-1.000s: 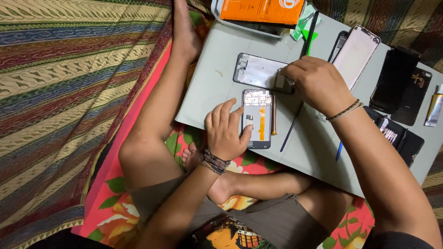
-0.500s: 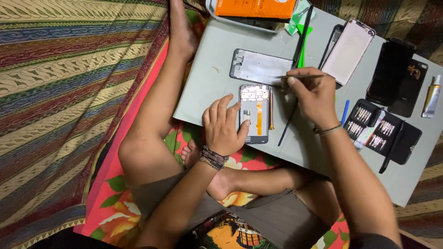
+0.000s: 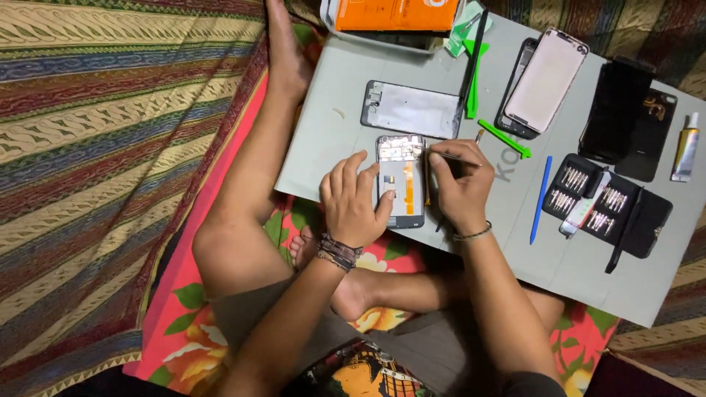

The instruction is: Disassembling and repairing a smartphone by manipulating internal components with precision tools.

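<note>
Fingers of the left hand (image 3: pixel 353 195) press the opened phone (image 3: pixel 401 180) steady on the grey mat (image 3: pixel 331 147), while the right hand (image 3: pixel 460 184) pinches a thin tool (image 3: pixel 452 155) at its right edge.

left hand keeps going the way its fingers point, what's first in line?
The left hand rests on the opened phone, fingers aimed up the mat. Straight ahead, the first thing looks like the grey phone frame; depth is unclear.

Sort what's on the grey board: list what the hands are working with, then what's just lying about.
In hand:
opened phone
thin tool
left hand
right hand

Lying about:
phone frame
green pry tool
blue stick
bit case
orange box
glue tube
</note>
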